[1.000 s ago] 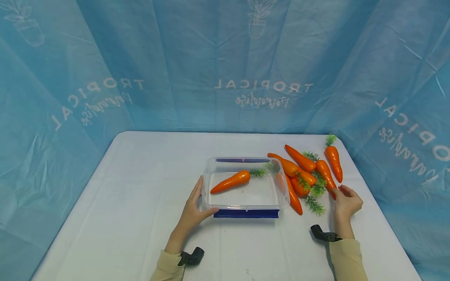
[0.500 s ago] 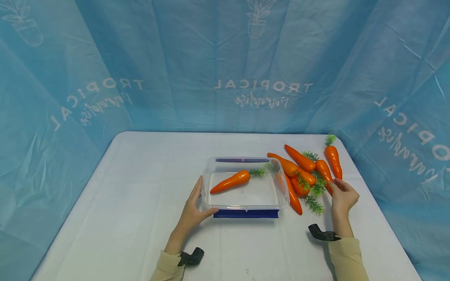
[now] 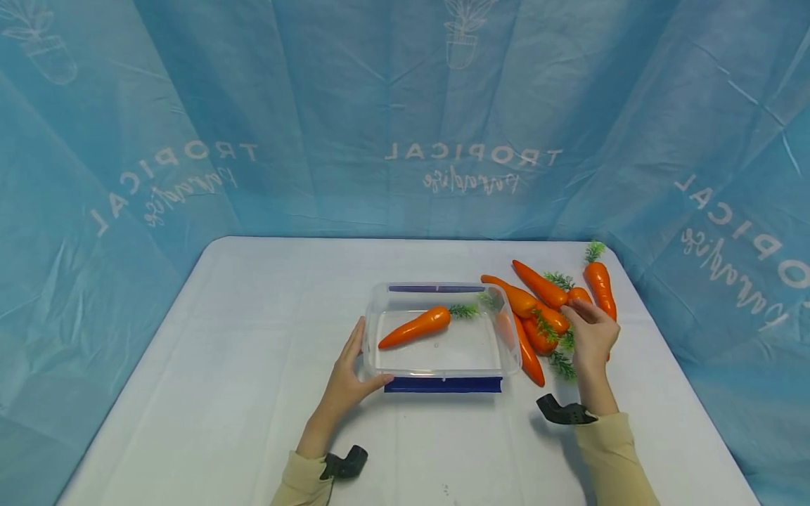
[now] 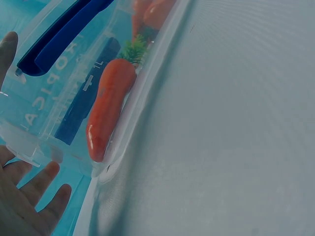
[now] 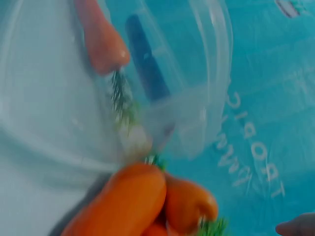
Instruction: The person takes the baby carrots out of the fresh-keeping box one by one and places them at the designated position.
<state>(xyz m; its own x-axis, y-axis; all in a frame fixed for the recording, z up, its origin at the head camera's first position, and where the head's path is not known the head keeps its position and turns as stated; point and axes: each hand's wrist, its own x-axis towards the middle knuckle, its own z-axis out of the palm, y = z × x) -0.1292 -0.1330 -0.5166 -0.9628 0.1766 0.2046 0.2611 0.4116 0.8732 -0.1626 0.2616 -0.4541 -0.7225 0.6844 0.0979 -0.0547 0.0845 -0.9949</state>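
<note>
A clear plastic container (image 3: pixel 436 362) with blue side clips stands in the middle of the table. One orange carrot (image 3: pixel 418 327) with a green top lies inside it. My left hand (image 3: pixel 344 376) rests against the container's left end, fingers straight and spread, thumb by the front rim. My right hand (image 3: pixel 591 334) is over the carrot pile, its bent fingers at the upper part of a carrot (image 3: pixel 579 294). That carrot's middle is hidden beneath the hand, so a grip on it cannot be made out. In the right wrist view only a fingertip (image 5: pixel 298 226) shows.
Several carrots (image 3: pixel 541 284) lie heaped against the container's right side. Another carrot (image 3: pixel 600 284) is apart, near the table's far right corner. A white cloth covers the table (image 3: pixel 272 337). Blue curtain (image 3: pixel 405 204) hangs along the back and both sides.
My right hand has moved left and away from me, from the carrot's tip up to its thick end. The left hand and the container have stayed in place.
</note>
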